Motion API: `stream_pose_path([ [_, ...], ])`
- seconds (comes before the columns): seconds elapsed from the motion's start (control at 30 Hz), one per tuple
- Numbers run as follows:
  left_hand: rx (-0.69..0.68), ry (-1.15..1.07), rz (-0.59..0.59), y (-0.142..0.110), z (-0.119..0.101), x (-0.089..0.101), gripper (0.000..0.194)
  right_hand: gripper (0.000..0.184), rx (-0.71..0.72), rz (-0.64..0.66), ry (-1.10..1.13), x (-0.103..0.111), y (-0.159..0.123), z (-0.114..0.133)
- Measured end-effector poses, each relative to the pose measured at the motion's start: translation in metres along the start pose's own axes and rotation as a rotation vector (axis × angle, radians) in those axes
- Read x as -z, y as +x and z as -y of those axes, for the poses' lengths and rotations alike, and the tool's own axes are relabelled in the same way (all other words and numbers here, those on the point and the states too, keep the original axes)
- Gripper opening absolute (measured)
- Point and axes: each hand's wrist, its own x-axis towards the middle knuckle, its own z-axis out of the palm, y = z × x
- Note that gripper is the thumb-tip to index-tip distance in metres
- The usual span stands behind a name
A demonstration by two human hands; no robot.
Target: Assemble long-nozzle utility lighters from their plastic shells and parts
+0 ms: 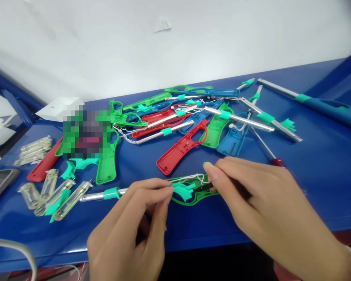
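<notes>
A green lighter casing half [190, 202] lies open side up at the front of the table, with white wires [190, 177] along its upper edge. My left hand [134, 226] is closed, its thumb and forefinger pinching the left end of a teal trigger [183, 191] over the casing. From the right, my right hand [257, 199] is closed around the end of a small black igniter [203, 188] beside the trigger; its fingertips are partly hidden. A metal lighter tube [92, 196] with a teal ring [111, 193] runs under my left hand.
Behind lie a red casing half [178, 150], more green and blue casings and several metal tubes [240, 119]. Clear fuel tanks [73, 200] are at left, near a phone [1, 185]. A screwdriver [277, 160] and a blue lighter [333, 107] lie right. A white wall stands behind.
</notes>
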Motion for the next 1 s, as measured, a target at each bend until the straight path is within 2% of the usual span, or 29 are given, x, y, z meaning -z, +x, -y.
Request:
stream_pose_path([
  [0.23, -0.194, 0.109, 0.004, 0.003, 0.004, -0.002, 0.022, 0.043, 0.021, -0.005, 0.009, 0.000, -0.002, -0.002],
  [0.43, -0.222, 0.110, 0.059, 0.006, 0.005, -0.005, 0.020, 0.042, 0.039, 0.010, 0.021, 0.002, -0.001, -0.001],
  [0.6, -0.335, 0.093, -0.042, 0.007, 0.009, -0.009, 0.019, 0.042, 0.036, 0.016, 0.032, 0.003, 0.001, 0.001],
  [0.77, -0.309, 0.151, 0.066, 0.006, 0.010, -0.006, 0.023, 0.044, 0.038, 0.028, 0.049, 0.004, 0.000, 0.001],
  [1.0, -0.302, 0.129, 0.080, 0.005, 0.012, -0.004, 0.027, 0.044, 0.048, -0.006, 0.064, 0.007, -0.002, 0.004],
])
